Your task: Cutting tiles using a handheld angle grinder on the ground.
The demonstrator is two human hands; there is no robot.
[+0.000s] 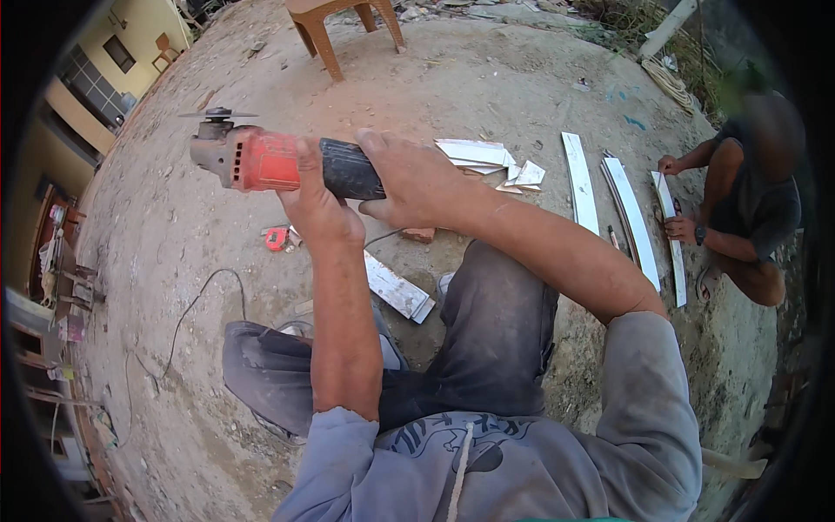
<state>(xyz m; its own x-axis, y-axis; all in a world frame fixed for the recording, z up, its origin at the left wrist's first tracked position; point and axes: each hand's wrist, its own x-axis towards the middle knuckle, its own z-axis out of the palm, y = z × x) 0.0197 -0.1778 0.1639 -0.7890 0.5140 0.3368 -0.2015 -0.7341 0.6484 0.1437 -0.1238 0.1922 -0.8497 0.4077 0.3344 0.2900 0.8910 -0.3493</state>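
Observation:
A red and black angle grinder [274, 159] is held up in front of me, its head to the left and its thin disc [219, 114] facing upward. My left hand [320, 204] is closed round the red body from below, thumb up along the side. Around the black rear end of the grinder, my right hand [404, 178] is closed from the right. Whether the disc is turning I cannot tell. Below, between my legs, a white tile strip [396, 285] lies on the ground. A red tape measure [277, 238] lies left of it.
Broken white tile pieces [478, 157] lie beyond my right hand. Long white strips [578, 178] lie to the right, where a crouching person [752, 196] holds another strip [668, 226]. A brown plastic chair [344, 26] stands ahead. A dark cable [178, 335] loops across the dirt at left.

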